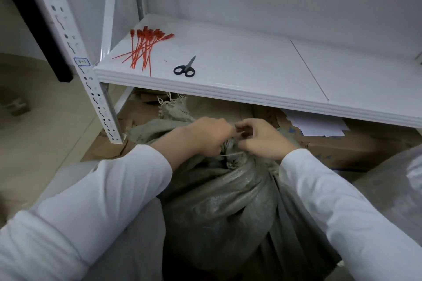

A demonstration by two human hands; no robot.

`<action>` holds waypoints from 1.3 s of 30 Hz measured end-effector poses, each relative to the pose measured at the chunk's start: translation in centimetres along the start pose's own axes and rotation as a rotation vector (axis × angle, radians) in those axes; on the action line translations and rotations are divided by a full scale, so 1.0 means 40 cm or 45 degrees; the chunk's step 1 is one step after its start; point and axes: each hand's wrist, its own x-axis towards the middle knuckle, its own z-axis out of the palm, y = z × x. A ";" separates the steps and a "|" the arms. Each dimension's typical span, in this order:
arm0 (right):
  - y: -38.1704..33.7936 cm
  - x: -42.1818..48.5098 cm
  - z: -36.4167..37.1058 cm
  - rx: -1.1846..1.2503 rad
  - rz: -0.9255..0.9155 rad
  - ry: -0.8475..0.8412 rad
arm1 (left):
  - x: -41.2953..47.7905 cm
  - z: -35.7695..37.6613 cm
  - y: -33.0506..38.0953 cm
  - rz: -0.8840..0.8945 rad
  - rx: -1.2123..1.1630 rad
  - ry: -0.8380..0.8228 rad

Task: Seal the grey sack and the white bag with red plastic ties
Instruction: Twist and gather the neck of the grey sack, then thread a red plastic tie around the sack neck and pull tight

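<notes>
The grey sack (223, 207) stands between my knees, its mouth gathered into a bunched neck. My left hand (205, 136) grips the neck from the left. My right hand (262, 139) pinches a thin pale string at the neck, fingers curled. A pale strand runs across the neck below my hands. A bundle of several red plastic ties (143, 49) lies on the white shelf (239, 70), apart from both hands. Part of a white bag (392, 191) shows at the right edge.
Black-handled scissors (185, 68) lie on the shelf right of the ties. A perforated white upright (91, 80) stands at left. Flattened cardboard (356, 143) and white papers (319, 124) lie under the shelf. A small burlap bag (173, 107) sits behind the sack.
</notes>
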 end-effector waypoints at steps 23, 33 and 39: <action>-0.467 0.552 0.151 -0.936 -0.516 -0.067 | -0.067 -0.027 -0.208 -0.052 -0.193 -0.058; -0.453 0.577 0.192 -1.161 -0.689 0.135 | -0.064 -0.009 -0.227 -0.053 -0.234 -0.074; -0.415 0.571 0.168 -0.681 -0.499 0.368 | -0.048 0.012 -0.233 -0.015 -0.241 -0.020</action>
